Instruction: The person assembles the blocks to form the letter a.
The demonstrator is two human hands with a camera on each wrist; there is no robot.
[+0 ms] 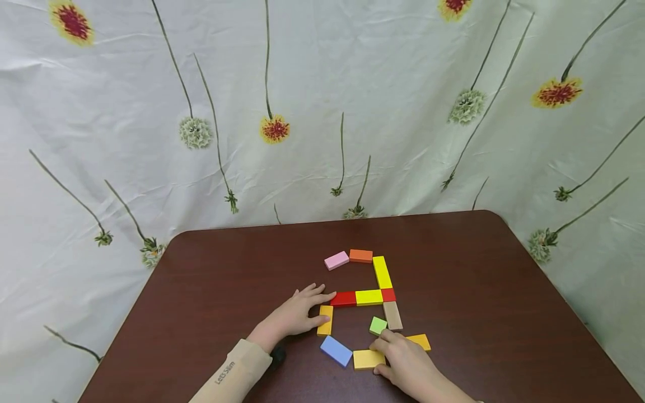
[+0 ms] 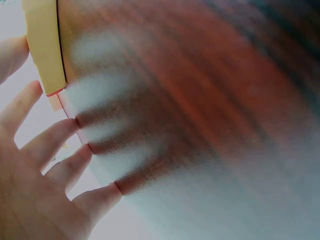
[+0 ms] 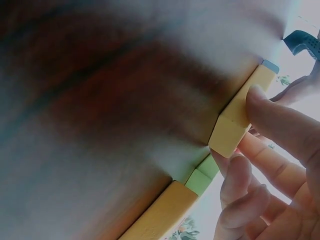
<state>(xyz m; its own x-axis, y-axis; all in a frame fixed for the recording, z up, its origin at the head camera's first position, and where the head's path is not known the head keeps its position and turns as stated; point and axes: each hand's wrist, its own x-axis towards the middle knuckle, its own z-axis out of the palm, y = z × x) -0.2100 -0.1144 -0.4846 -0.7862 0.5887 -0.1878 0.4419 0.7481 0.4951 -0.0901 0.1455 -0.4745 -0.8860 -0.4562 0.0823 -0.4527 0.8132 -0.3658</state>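
Flat on the dark table, my left hand [image 1: 297, 313] spreads its straight fingers, the thumb on an orange-yellow block [image 1: 325, 321] and the index fingertip at the end of a red block [image 1: 345, 299]. My right hand [image 1: 405, 361] pinches the right end of a pale yellow block [image 1: 366, 360] between thumb and fingers; the right wrist view shows the thumb against this block [image 3: 231, 134]. Just beyond these fingers lies a small green block [image 1: 378, 325]. Another orange-yellow block [image 1: 420, 341] is partly hidden behind the right hand. A blue block [image 1: 336, 351] lies left of the pale yellow one.
Further back, a pink block [image 1: 336, 260], an orange block [image 1: 360, 256] and a long yellow block [image 1: 382, 272] form a bent line. A yellow block [image 1: 369, 297], a small red block [image 1: 388, 295] and a tan block [image 1: 393, 315] continue it. A flowered cloth [image 1: 312, 162] hangs behind the table [image 1: 227, 291].
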